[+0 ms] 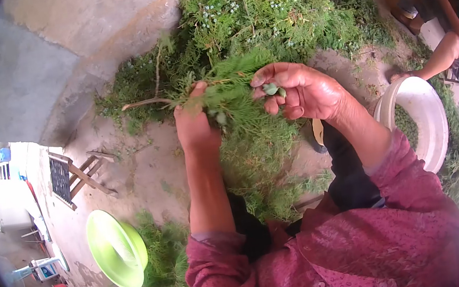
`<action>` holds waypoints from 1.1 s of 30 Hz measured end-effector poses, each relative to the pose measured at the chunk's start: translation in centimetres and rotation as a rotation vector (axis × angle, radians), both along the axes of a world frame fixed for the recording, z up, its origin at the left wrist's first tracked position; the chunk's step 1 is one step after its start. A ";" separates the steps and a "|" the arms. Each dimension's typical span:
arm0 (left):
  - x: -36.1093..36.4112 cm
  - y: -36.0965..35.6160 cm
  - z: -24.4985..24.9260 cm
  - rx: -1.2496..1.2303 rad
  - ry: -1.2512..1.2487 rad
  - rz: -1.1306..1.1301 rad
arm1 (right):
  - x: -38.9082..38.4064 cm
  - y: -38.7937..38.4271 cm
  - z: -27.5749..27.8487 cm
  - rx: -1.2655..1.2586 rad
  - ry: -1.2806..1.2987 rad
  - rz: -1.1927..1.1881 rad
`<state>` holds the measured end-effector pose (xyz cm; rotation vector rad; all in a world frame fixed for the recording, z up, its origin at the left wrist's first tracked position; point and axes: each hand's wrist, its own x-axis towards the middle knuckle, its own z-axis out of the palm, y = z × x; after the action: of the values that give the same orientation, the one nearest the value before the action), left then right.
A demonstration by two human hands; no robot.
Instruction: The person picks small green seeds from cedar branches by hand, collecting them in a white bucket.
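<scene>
A leafy green branch [231, 87] stretches between my hands, its bare woody stem sticking out to the left. My left hand [196, 121] is closed round the branch near that stem. At the branch's right end my right hand [302, 91] has its palm turned up and its fingers curled round several pale green seed cones [271, 89]. Beyond both hands rises a large heap of green branches [257, 11] with small bluish cones. More loose foliage lies below the held branch, between my legs.
A lime green basin [116, 249] stands at the lower left, with greenery beside it. Above it is a small folding stool [81, 176]. A white bucket [433, 122] with green cones inside is at my right. Another person's arm and leg [445, 55] show at the upper right.
</scene>
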<state>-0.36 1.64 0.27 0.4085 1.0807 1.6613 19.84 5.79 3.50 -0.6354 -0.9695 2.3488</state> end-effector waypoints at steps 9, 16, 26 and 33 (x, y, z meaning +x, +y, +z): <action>2.6 -0.5 0.4 0.147 0.433 0.049 | 0.2 0.8 -0.1 0.245 -0.130 -0.167; 3.4 -0.5 -0.1 0.144 0.523 -0.090 | -2.0 0.3 -2.0 0.810 -0.546 -0.215; 3.4 -0.8 0.3 0.025 0.403 -0.172 | -1.9 0.3 -1.2 0.560 -0.455 -0.043; 0.5 0.0 0.0 -0.057 0.119 0.100 | -0.2 0.2 0.1 0.014 0.102 0.120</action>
<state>0.12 1.61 0.25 0.4263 1.2512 1.7073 19.63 5.98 3.57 -0.4587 -1.0018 2.4505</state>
